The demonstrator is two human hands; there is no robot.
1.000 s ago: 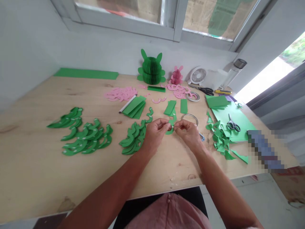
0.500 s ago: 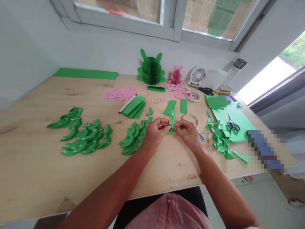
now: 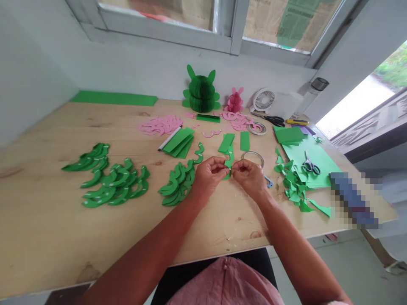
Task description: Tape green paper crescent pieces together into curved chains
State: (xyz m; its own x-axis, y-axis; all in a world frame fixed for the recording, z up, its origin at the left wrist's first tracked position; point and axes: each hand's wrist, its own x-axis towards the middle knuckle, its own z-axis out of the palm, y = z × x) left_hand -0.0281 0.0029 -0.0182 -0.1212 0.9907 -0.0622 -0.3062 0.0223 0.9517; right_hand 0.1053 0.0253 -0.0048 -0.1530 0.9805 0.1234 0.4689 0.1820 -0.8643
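Observation:
My left hand [image 3: 209, 174] is closed in a pinch on a curved green paper cutout [image 3: 229, 160], which stands in front of me between both hands. My right hand [image 3: 249, 174] pinches at the same cutout from the other side, its fingertips almost touching the left ones. A tiny whitish spot shows between the fingertips, too small to make out. Just left of my left hand lies a pile of wavy green paper cutouts [image 3: 178, 184]. A roll of tape [image 3: 253, 153] lies behind my right hand, and a blue-handled tool [image 3: 269, 182] is partly hidden beside it.
More green cutouts with white strips [image 3: 117, 182] lie at left. Green scraps [image 3: 295, 186], small scissors [image 3: 310, 164] and green sheets [image 3: 324, 165] are at right. Along the back stand a green paper figure [image 3: 201, 93], a pink one [image 3: 235, 101], a fan [image 3: 263, 100] and a bottle [image 3: 310, 97].
Both hands stay almost in place, still pinching the green cutout, with only a very slight shift at the fingertips. Everything else on the table lies as before.

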